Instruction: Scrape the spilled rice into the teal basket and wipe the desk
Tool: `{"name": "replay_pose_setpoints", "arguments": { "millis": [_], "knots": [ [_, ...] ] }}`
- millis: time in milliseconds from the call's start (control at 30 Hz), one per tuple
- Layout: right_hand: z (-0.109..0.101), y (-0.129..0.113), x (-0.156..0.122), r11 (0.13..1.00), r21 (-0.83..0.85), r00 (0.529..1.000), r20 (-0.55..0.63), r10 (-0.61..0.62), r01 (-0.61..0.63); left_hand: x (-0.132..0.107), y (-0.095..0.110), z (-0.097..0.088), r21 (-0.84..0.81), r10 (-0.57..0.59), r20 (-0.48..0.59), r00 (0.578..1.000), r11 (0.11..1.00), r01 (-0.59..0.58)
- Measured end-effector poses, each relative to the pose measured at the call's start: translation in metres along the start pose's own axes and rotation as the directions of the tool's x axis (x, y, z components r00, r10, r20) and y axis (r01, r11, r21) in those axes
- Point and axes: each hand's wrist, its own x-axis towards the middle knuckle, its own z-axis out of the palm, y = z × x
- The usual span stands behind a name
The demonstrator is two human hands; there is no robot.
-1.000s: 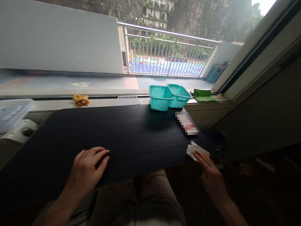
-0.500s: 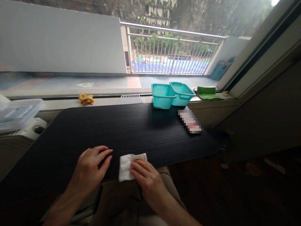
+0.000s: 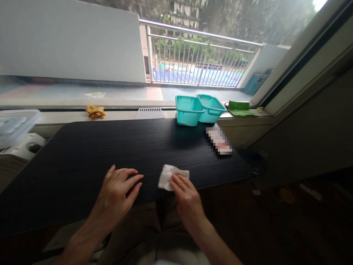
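Observation:
Under the fingers of my right hand [image 3: 187, 195] lies a folded white tissue [image 3: 166, 178], pressed against the black tabletop [image 3: 116, 143] near its front edge. My fingers cover the tissue's right part. To the left, my left hand [image 3: 118, 187] hovers over or rests on the table with its fingers spread and nothing in them; whether it touches the surface I cannot tell. A gap of bare tabletop separates the two hands.
Two turquoise plastic baskets [image 3: 189, 117] stand at the table's back edge. A blurred-out flat object [image 3: 220, 140] lies at the right. Along the windowsill are an orange cloth [image 3: 95, 111], a white slotted piece [image 3: 150, 113] and a green cloth [image 3: 242, 109]. A clear plastic box [image 3: 19, 125] sits far left.
My right hand has slid the tissue to the right and farther from me across the table. My left hand has shifted slightly right and away too. The view has turned a little.

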Motion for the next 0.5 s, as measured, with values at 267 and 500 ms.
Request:
{"name": "replay_pose_setpoints", "arguments": {
  "millis": [267,500],
  "knots": [
    [-0.024,0.006,0.01,0.983,0.182,0.99,0.13,-0.057,0.032,0.027,0.045,0.015,-0.104,0.048,0.068,0.997,0.994,-0.041],
    [-0.081,0.045,-0.025,0.995,0.095,0.999,-0.03,0.038,-0.035,0.045,0.086,0.041,-0.257,0.245,0.321,0.915,0.952,-0.165]
  ]
}}
